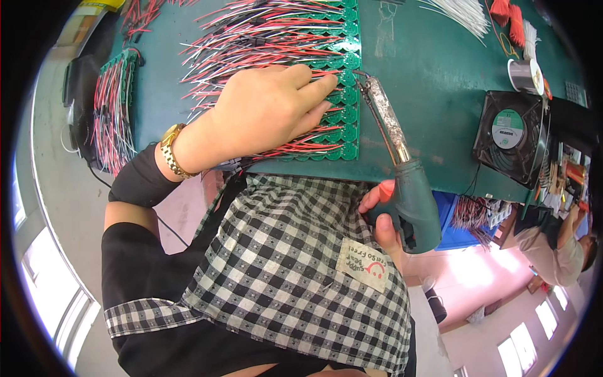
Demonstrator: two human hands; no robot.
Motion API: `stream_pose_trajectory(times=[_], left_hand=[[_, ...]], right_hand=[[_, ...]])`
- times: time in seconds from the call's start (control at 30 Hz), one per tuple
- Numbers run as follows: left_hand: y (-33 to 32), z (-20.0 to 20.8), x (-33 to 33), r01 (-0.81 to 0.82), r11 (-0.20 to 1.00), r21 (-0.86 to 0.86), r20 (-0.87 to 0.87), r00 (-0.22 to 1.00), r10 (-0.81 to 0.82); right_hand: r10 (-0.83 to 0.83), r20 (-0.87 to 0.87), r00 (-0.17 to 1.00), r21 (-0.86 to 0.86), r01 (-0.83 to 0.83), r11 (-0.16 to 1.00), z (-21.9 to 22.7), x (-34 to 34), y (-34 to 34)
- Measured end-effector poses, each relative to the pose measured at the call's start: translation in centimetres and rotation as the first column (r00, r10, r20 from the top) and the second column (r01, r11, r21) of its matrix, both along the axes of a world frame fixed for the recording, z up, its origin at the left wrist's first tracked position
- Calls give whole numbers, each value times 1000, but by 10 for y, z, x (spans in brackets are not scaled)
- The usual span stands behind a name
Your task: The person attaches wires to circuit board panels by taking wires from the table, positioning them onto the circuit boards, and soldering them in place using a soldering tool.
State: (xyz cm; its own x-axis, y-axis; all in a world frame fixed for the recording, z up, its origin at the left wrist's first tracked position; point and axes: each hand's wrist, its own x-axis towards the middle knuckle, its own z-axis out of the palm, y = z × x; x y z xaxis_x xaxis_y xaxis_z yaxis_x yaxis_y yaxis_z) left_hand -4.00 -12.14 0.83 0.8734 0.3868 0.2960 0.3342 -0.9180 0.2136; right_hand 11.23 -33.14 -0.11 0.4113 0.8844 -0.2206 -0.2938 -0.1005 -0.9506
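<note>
My right hand grips the dark green soldering gun by its handle, beside an orange-red part. Its scorched metal barrel points up and left, the tip close to the edge of a green circuit board panel. Rows of red and white wires run left from the panel. Over these wires lies my left hand, its fingers closed by a red wire at the panel's right side. The thumb is hidden, and the exact pinch is hard to see. A gold watch sits on my left wrist.
Another wired panel lies at the left of the green table. To the right stand a black fan and a solder spool. White wires lie at the far edge. A blue bin and another person are at the right.
</note>
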Motion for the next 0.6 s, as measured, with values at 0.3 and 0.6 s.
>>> stream_pose_trajectory(times=[0.3,0.6], left_hand=[[1,-2,2,-1,999,-45,18,1000,2],[4,-1,0,10,997,-77,17,1000,-8]], right_hand=[[101,165,981,-13,-100,995,-4,5,2],[192,219,957,-42,-187,981,-5,11,1]])
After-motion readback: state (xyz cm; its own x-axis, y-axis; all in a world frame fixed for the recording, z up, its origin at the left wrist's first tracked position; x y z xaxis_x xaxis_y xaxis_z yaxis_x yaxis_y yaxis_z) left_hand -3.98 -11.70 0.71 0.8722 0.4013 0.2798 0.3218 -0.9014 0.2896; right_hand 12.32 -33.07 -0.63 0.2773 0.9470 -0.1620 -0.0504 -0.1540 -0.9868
